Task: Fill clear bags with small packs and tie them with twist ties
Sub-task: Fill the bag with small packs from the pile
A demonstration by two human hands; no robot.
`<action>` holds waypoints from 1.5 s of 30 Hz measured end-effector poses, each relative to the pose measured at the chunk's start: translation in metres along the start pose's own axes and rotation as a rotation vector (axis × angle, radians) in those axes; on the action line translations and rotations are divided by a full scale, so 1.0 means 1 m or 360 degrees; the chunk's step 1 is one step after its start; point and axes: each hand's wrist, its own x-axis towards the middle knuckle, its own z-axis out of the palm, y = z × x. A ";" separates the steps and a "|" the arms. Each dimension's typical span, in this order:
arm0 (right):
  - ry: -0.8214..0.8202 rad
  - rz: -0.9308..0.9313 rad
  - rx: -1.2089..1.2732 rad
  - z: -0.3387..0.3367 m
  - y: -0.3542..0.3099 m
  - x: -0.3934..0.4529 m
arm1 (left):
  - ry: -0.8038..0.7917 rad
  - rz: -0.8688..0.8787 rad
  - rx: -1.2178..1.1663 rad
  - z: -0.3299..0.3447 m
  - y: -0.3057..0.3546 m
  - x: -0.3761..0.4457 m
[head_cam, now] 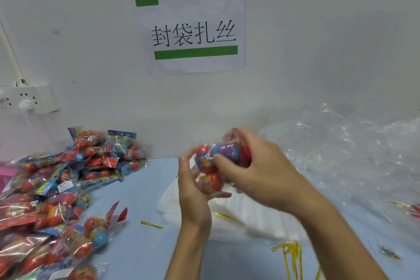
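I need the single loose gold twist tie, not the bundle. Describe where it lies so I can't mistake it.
Start from the wall sign and drop to the blue table. Left of the person's left hand, and right of the heap of small packs, lies the loose gold twist tie. It lies alone and flat on bare blue, unlike the bundle of gold ties near the bottom edge.

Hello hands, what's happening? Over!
Left hand and right hand both gripping the bag of packs. Not tied; gold twist ties on table. Nothing blocking.
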 end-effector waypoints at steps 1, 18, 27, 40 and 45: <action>0.0025 -0.0023 0.0036 -0.015 -0.007 0.000 | 0.0006 0.0028 0.0041 0.002 0.002 -0.001; -0.0243 0.0737 -0.0140 -0.123 0.024 -0.021 | -0.0326 0.0802 0.1671 0.066 -0.023 -0.016; -0.0127 0.0658 0.0050 -0.100 0.028 -0.011 | -0.0177 0.0542 0.1351 0.054 -0.018 -0.028; 0.0460 0.0384 -0.0218 -0.049 0.037 0.005 | -0.0282 0.0734 0.1627 0.050 -0.004 -0.030; 0.0125 0.0465 -0.0573 -0.049 0.038 0.000 | -0.0306 0.0829 0.1872 0.049 0.002 -0.031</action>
